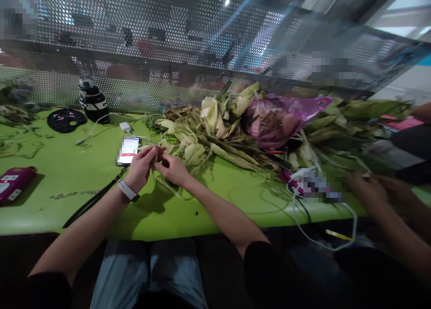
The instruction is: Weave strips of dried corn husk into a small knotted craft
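Note:
My left hand, with a pale-banded watch on its wrist, is closed with the fingertips pinched together. Close against it, my right hand is closed the same way. Between the fingertips is a thin pale strip of corn husk, mostly hidden by the fingers. Another thin pale-green husk strip lies on the table just below my hands. Right behind them spreads a heap of dried corn husks. A phone with a lit screen lies beside my left hand.
The green table ends at a perforated metal screen. On it are a black bottle, a black palette-shaped piece, a magenta device, a purple plastic bag and white cables. A co-worker's hands are at right.

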Action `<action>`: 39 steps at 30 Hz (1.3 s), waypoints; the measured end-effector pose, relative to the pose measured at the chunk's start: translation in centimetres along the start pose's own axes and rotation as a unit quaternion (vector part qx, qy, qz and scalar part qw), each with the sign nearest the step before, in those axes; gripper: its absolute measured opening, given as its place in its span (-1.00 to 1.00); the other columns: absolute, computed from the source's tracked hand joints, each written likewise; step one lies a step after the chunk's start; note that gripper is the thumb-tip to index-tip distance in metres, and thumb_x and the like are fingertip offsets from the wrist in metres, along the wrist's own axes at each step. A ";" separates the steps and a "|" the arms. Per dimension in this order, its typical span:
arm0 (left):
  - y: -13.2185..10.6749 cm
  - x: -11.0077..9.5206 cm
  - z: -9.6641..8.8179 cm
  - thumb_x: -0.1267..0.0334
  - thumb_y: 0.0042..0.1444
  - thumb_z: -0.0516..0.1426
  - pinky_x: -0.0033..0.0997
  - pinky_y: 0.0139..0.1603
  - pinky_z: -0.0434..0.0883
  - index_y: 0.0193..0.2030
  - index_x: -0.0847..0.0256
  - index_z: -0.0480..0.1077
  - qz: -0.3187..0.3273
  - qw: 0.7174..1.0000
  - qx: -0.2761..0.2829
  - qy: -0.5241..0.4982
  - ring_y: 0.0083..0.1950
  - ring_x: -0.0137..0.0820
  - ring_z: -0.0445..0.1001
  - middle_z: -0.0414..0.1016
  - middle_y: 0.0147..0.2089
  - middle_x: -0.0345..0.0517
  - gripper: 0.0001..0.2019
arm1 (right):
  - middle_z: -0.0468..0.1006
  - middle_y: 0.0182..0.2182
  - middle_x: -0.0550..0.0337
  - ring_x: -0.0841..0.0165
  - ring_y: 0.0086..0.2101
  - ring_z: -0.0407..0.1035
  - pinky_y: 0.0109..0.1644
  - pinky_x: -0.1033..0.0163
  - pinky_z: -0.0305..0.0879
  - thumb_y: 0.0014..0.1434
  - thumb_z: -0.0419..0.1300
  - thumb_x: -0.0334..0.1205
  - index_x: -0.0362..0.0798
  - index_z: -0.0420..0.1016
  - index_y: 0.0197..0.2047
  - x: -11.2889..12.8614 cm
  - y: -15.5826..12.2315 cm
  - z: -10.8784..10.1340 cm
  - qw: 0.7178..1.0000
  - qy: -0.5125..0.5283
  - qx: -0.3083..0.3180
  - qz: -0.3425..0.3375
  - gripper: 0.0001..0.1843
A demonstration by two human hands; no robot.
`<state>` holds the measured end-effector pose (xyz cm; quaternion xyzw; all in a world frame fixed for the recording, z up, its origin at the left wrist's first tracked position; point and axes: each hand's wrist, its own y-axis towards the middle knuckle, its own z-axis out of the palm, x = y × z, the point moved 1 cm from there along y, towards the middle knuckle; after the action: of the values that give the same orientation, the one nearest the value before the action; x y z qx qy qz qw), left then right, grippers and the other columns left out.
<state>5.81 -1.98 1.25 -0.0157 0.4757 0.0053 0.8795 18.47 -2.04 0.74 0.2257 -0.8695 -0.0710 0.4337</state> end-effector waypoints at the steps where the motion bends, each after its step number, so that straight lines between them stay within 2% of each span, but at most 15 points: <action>1: -0.1 0.1 0.1 0.29 -0.07 0.32 -0.42 -0.06 0.44 -0.28 0.28 0.51 -0.003 1.000 0.004 0.003 -0.14 -0.38 0.56 0.60 -0.23 -0.04 -0.80 | 0.41 -0.53 0.27 0.46 -0.51 0.21 -0.39 0.34 0.09 0.12 0.14 -0.09 -0.09 0.42 -0.36 -0.1 0.1 0.2 1.000 0.021 -0.007 -0.003 -0.78; 4: -0.2 0.1 0.2 0.29 -0.09 0.34 -0.42 0.00 0.43 -0.24 0.30 0.52 -0.007 1.000 0.018 0.004 -0.09 -0.38 0.55 0.61 -0.19 -0.01 -0.75 | 0.38 -0.52 0.27 0.47 -0.49 0.20 -0.36 0.34 0.12 0.15 0.08 -0.13 -0.10 0.38 -0.40 -0.3 0.1 0.4 0.997 0.067 -0.012 -0.035 -0.79; 7: -0.1 -0.1 0.0 0.30 -0.10 0.34 -0.43 0.01 0.42 -0.26 0.31 0.52 -0.007 1.000 0.018 -0.005 -0.06 -0.37 0.54 0.61 -0.18 0.01 -0.76 | 0.38 -0.51 0.27 0.47 -0.48 0.21 -0.32 0.34 0.16 0.18 0.07 -0.09 -0.08 0.39 -0.38 -0.2 0.0 0.1 0.993 0.103 0.001 -0.054 -0.75; 13: 0.2 -0.3 -0.5 0.29 -0.06 0.33 -0.49 -0.11 0.45 -0.24 0.30 0.51 -0.004 0.999 0.038 0.010 -0.07 -0.38 0.55 0.60 -0.18 -0.01 -0.78 | 0.26 -0.66 0.37 0.51 -0.63 0.15 -0.49 0.37 0.12 0.17 0.09 -0.05 -0.05 0.34 -0.44 0.1 -0.2 -0.8 0.969 0.237 0.067 0.001 -0.73; 18: 0.2 -0.2 -0.7 0.32 -0.08 0.34 -0.51 -0.11 0.44 -0.26 0.30 0.52 0.000 0.998 0.056 -0.003 -0.12 -0.42 0.54 0.60 -0.21 -0.04 -0.78 | 0.23 -0.70 0.40 0.54 -0.66 0.12 -0.53 0.39 0.09 0.14 0.11 -0.09 -0.05 0.26 -0.52 0.3 -0.2 -1.0 0.956 0.276 0.098 0.009 -0.72; 22: 0.3 -0.3 -0.7 0.29 -0.12 0.36 -0.54 -0.20 0.43 -0.28 0.28 0.53 0.002 0.999 0.049 0.000 -0.19 -0.45 0.54 0.60 -0.25 -0.08 -0.77 | 0.25 -0.67 0.37 0.52 -0.63 0.15 -0.49 0.37 0.11 0.16 0.10 -0.10 -0.05 0.25 -0.51 0.7 -0.4 -1.2 0.968 0.225 0.107 -0.020 -0.72; 25: 0.3 -0.6 -0.8 0.24 -0.12 0.36 -0.51 -0.25 0.42 -0.28 0.25 0.53 0.002 0.999 0.043 0.031 -0.23 -0.45 0.53 0.59 -0.28 -0.11 -0.75 | 0.30 -0.61 0.34 0.51 -0.58 0.17 -0.44 0.36 0.11 0.19 0.08 -0.03 -0.06 0.33 -0.44 0.8 -0.5 -1.7 0.987 0.150 0.040 -0.035 -0.71; 28: 0.4 -0.5 -0.9 0.21 -0.11 0.36 -0.48 -0.20 0.42 -0.29 0.26 0.53 0.029 0.996 0.054 0.062 -0.28 -0.48 0.52 0.58 -0.29 -0.12 -0.75 | 0.31 -0.59 0.33 0.50 -0.56 0.15 -0.44 0.35 0.07 0.19 0.09 0.06 -0.06 0.38 -0.36 0.7 -0.4 -2.1 0.995 0.090 -0.026 -0.024 -0.67; 33: 0.7 0.0 -1.1 0.23 -0.12 0.36 -0.44 -0.12 0.41 -0.26 0.26 0.54 0.057 0.993 0.069 0.077 -0.21 -0.44 0.52 0.59 -0.23 -0.08 -0.74 | 0.25 -0.63 0.36 0.50 -0.59 0.10 -0.47 0.34 0.00 0.13 0.16 0.07 -0.06 0.39 -0.37 -0.1 0.0 -1.4 0.999 0.049 0.001 -0.022 -0.66; 36: 0.7 -0.1 -1.1 0.26 -0.09 0.35 -0.44 -0.07 0.41 -0.23 0.27 0.54 0.050 0.994 0.069 0.070 -0.16 -0.43 0.53 0.60 -0.18 -0.04 -0.74 | 0.28 -0.63 0.37 0.49 -0.59 0.13 -0.45 0.34 0.04 0.13 0.17 0.05 -0.04 0.36 -0.35 -0.3 0.1 -1.3 0.998 0.059 -0.030 -0.019 -0.69; 39: 0.4 -0.3 -0.8 0.29 -0.06 0.33 -0.42 -0.02 0.41 -0.16 0.26 0.53 0.041 0.995 0.078 0.050 -0.08 -0.40 0.54 0.59 -0.11 0.00 -0.72 | 0.32 -0.63 0.37 0.47 -0.59 0.19 -0.42 0.33 0.08 0.12 0.17 0.02 -0.03 0.36 -0.26 0.0 -0.1 -1.7 0.998 0.021 -0.055 -0.013 -0.72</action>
<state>4.99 -1.58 1.04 0.0724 0.5184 0.0029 0.8520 19.84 -1.97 1.80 0.2146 -0.8518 -0.1192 0.4628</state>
